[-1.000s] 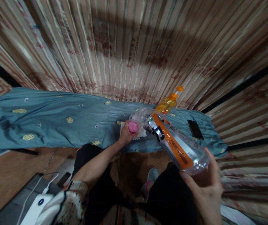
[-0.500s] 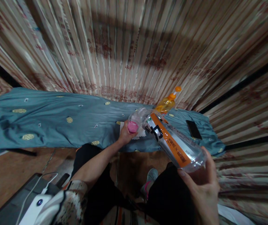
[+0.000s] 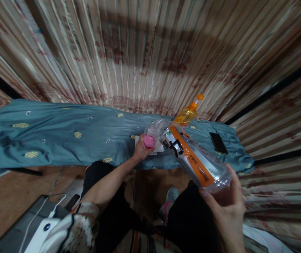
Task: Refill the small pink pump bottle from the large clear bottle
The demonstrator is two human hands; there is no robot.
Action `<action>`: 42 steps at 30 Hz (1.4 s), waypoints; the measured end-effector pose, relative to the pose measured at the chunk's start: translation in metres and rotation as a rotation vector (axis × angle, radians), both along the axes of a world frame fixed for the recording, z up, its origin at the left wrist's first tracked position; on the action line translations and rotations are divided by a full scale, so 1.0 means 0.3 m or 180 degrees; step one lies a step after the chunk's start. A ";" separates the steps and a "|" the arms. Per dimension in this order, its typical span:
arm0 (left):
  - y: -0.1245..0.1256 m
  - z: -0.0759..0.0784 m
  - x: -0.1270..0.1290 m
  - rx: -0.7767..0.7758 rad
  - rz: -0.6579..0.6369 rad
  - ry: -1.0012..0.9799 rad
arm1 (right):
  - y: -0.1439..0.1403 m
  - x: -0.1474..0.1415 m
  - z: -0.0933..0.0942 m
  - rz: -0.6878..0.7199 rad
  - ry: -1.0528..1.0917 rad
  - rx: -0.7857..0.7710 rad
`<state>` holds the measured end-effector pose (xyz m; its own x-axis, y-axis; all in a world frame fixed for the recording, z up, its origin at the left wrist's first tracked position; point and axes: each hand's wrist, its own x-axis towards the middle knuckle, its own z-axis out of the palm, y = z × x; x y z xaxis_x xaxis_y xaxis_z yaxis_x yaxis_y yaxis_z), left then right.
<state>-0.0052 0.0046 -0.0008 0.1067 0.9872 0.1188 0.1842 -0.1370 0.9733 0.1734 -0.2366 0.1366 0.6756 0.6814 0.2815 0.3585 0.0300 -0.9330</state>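
Observation:
My right hand (image 3: 226, 203) is wrapped around the base end of a large clear plastic bottle (image 3: 192, 158) with an orange and silver label. The bottle is tilted, its narrow end pointing up and left, away from me. My left hand (image 3: 141, 149) is closed on a small clear container (image 3: 149, 138) with a pink round part. The bottle's narrow end meets or overlaps this container; I cannot tell whether they touch. White tissue paper (image 3: 159, 150) lies beneath my left hand on the teal cloth (image 3: 61, 140).
Behind the bottle stands a pump bottle (image 3: 186, 115) of yellow-orange liquid. A dark phone (image 3: 218, 143) lies to the right on the cloth. Pleated curtains (image 3: 140, 52) hang behind and at the right. At lower left, a white power bank (image 3: 43, 233) with a cable rests on a grey surface.
Both hands hold the same things in nearly the same places. Only a slight shift of the view shows.

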 end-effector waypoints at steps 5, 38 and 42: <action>0.000 -0.001 -0.003 0.0036 -0.0005 -0.0011 | -0.002 0.004 -0.007 -0.0014 0.0063 -0.0029; -0.002 0.012 -0.009 -0.0014 0.0012 0.0087 | 0.000 -0.013 0.007 -0.0060 0.0162 0.0017; -0.005 0.018 -0.009 -0.0036 -0.0022 0.0110 | 0.000 -0.008 0.002 -0.0079 0.0247 0.0006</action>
<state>-0.0078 0.0032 0.0046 0.1174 0.9876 0.1038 0.2170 -0.1275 0.9678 0.1708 -0.2365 0.1371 0.7121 0.6637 0.2289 0.2859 0.0237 -0.9580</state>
